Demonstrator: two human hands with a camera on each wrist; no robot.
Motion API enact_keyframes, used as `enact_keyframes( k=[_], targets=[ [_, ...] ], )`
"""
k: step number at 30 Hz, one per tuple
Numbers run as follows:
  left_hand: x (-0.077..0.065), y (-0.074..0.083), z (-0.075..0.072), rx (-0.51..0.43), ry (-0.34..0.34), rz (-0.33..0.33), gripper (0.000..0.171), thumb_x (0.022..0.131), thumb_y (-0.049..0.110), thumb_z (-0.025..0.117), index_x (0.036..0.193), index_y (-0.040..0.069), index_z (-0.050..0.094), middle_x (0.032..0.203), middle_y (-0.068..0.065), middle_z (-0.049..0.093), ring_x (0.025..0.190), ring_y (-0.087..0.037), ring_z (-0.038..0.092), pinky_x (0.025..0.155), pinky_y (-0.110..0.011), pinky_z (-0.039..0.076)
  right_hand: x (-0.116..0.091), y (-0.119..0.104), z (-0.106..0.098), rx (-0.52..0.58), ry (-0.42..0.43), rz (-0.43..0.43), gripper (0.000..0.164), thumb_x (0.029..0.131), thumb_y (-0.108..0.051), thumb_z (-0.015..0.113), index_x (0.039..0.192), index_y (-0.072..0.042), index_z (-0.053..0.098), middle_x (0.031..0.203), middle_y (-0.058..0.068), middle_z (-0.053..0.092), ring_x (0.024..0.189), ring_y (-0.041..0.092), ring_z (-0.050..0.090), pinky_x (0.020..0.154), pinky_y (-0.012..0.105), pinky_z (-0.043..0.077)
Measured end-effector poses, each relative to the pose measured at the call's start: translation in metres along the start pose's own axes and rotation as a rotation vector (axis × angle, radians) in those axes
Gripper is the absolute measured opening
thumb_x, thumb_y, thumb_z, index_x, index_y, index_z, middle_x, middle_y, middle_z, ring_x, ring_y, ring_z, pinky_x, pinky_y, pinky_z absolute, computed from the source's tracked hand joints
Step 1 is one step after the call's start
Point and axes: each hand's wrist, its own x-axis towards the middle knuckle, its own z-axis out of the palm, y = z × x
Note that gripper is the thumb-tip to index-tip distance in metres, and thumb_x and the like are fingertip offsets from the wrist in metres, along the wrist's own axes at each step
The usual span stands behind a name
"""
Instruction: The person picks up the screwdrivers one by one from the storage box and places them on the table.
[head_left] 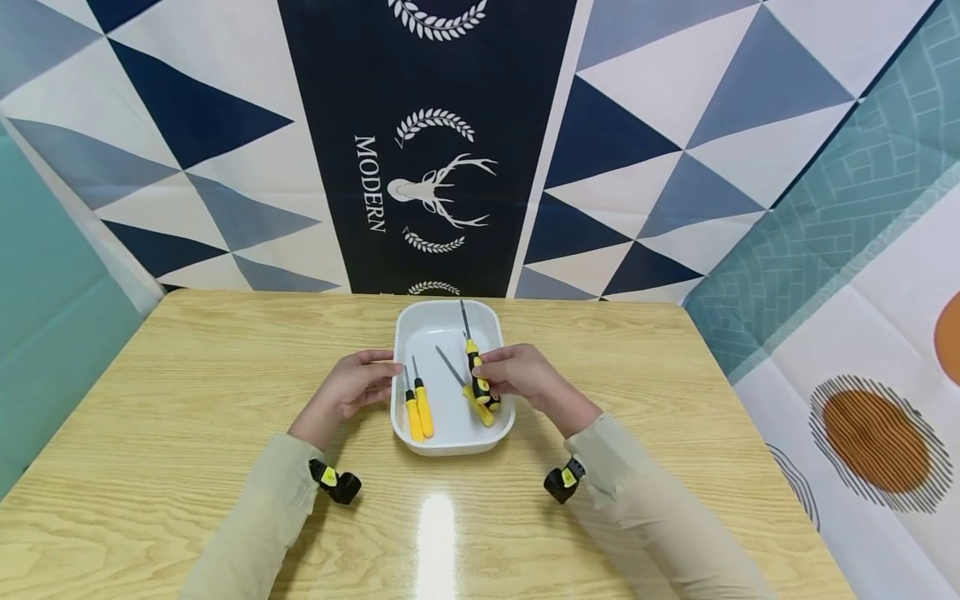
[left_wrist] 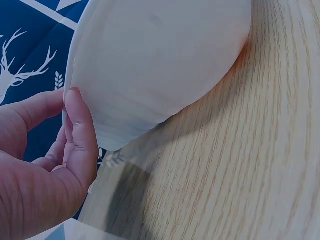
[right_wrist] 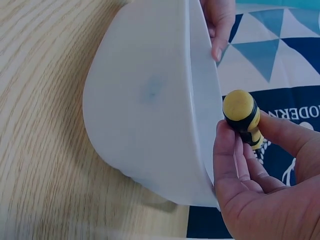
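Observation:
A white plastic tray (head_left: pixel 429 329) stands on the table. My left hand (head_left: pixel 356 385) grips its left rim, thumb over the edge and fingers along the outer wall, also visible in the left wrist view. Over the tray's right side, my right hand (head_left: pixel 528 379) pinches a black-and-yellow screwdriver (head_left: pixel 477 375) by the handle, shaft pointing away; the right wrist view shows the rounded handle end (right_wrist: pixel 239 105) above the rim. Beneath it lie a yellow-handled screwdriver (head_left: pixel 480 410) and another black-and-yellow handle, mostly hidden. Two slim yellow-handled screwdrivers (head_left: pixel 423 408) lie side by side at the tray's left.
The wood-grain table (head_left: pixel 225 400) extends on both sides of the tray. Behind its far edge hangs a patterned cloth (head_left: pixel 450 125) with triangles and a deer head. More fabric flanks the table left and right.

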Motion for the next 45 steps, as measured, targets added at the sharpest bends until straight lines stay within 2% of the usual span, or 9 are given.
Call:
enact_keyframes(
  k=[6, 11, 15, 22, 26, 45],
  targets=[
    [0.001, -0.001, -0.001, 0.011, 0.002, -0.004, 0.056, 0.087, 0.018, 0.067, 0.137, 0.006, 0.044, 0.104, -0.007, 0.064, 0.076, -0.008, 0.062, 0.068, -0.019, 0.056, -0.003, -0.001, -0.006, -0.008, 0.013, -0.017, 0.039, 0.085, -0.012, 0.068, 0.119, 0.003, 0.058, 0.098, 0.010, 0.064, 0.075, 0.011, 0.061, 0.077, 0.028, 0.057],
    [0.000, -0.001, -0.002, 0.019, 0.004, 0.000, 0.056, 0.087, 0.018, 0.067, 0.137, 0.006, 0.044, 0.107, -0.008, 0.064, 0.076, -0.008, 0.063, 0.068, -0.020, 0.056, -0.004, 0.001, -0.012, 0.002, 0.025, -0.033, 0.039, 0.085, -0.011, 0.066, 0.120, 0.005, 0.057, 0.100, 0.012, 0.066, 0.073, 0.010, 0.063, 0.076, 0.028, 0.057],
    [0.000, -0.001, -0.001, 0.018, 0.002, 0.002, 0.056, 0.087, 0.018, 0.067, 0.137, 0.006, 0.044, 0.106, -0.008, 0.064, 0.077, -0.008, 0.063, 0.068, -0.020, 0.056, -0.005, 0.003, -0.019, 0.002, 0.030, -0.035, 0.040, 0.086, -0.012, 0.066, 0.120, 0.005, 0.056, 0.096, 0.009, 0.066, 0.072, 0.010, 0.063, 0.074, 0.026, 0.057],
    [0.002, -0.001, 0.001, 0.006, 0.000, -0.007, 0.056, 0.087, 0.017, 0.067, 0.137, 0.006, 0.043, 0.103, -0.006, 0.064, 0.077, -0.009, 0.063, 0.068, -0.020, 0.056, -0.006, 0.007, -0.035, -0.025, 0.060, -0.043, 0.044, 0.086, -0.013, 0.067, 0.123, 0.006, 0.054, 0.097, 0.009, 0.065, 0.072, 0.008, 0.062, 0.078, 0.029, 0.057],
    [0.002, -0.001, 0.000, 0.005, 0.000, -0.007, 0.056, 0.087, 0.017, 0.066, 0.137, 0.005, 0.043, 0.100, -0.004, 0.063, 0.077, -0.009, 0.062, 0.068, -0.020, 0.056, -0.008, 0.008, -0.042, -0.034, 0.071, -0.045, 0.045, 0.085, -0.014, 0.067, 0.124, 0.006, 0.053, 0.096, 0.008, 0.064, 0.071, 0.008, 0.062, 0.076, 0.027, 0.057],
    [0.000, 0.000, 0.000, 0.007, -0.002, -0.006, 0.057, 0.088, 0.016, 0.066, 0.138, 0.004, 0.042, 0.100, -0.003, 0.064, 0.076, -0.008, 0.063, 0.069, -0.020, 0.056, -0.012, 0.024, -0.067, 0.003, 0.065, -0.047, 0.048, 0.087, -0.012, 0.064, 0.127, 0.010, 0.048, 0.085, -0.001, 0.062, 0.070, 0.006, 0.061, 0.072, 0.024, 0.057]
  ],
)
